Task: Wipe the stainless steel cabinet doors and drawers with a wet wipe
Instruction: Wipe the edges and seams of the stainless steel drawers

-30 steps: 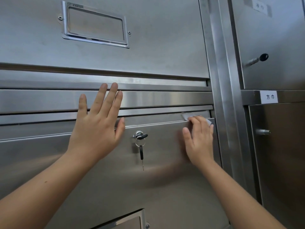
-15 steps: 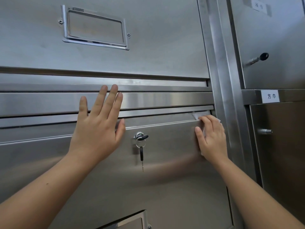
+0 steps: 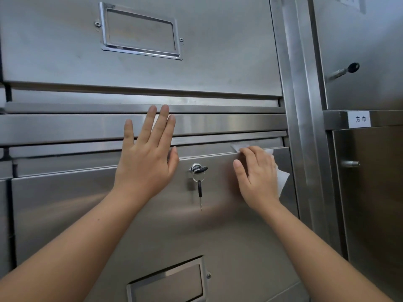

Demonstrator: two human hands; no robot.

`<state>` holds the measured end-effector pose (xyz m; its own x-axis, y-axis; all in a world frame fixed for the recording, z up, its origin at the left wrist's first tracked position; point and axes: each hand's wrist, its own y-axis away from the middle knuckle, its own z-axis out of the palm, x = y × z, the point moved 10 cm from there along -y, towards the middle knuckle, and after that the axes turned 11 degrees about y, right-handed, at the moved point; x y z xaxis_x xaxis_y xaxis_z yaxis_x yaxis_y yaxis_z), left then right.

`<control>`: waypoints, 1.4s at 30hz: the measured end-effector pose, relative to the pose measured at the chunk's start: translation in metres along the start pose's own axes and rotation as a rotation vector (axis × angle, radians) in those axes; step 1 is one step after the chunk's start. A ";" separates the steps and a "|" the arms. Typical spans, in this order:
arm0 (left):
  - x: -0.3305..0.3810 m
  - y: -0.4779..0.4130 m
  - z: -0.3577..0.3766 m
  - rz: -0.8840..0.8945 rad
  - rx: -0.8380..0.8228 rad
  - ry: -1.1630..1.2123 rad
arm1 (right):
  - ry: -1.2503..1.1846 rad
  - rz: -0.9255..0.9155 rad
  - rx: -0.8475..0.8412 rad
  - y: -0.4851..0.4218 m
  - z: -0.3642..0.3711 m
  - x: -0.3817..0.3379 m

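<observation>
Right hand (image 3: 258, 177) slid back left, grip clamped on wet wipe (image 3: 283, 182). Left hand (image 3: 146, 164) flat, fingers apart; press evenly along drawer (image 3: 65, 203) edge.

Soft, even, fairly bright light. The brushed drawer front (image 3: 152, 225) carries hazy warm reflections; the rail (image 3: 229, 125) above gleams palely. Upright lines bow near the right edge.
</observation>
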<state>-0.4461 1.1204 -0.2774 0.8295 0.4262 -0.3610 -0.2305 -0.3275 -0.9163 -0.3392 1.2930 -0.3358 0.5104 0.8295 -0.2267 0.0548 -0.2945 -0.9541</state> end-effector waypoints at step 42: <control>-0.140 0.120 -0.108 -0.147 0.017 -0.209 | -0.129 -0.202 0.026 0.062 -0.012 -0.278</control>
<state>-0.5353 0.9304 -0.3180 0.7318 0.6341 -0.2499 -0.1253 -0.2352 -0.9638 -0.4671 1.0385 -0.3298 0.3770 0.9248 -0.0522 0.1215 -0.1053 -0.9870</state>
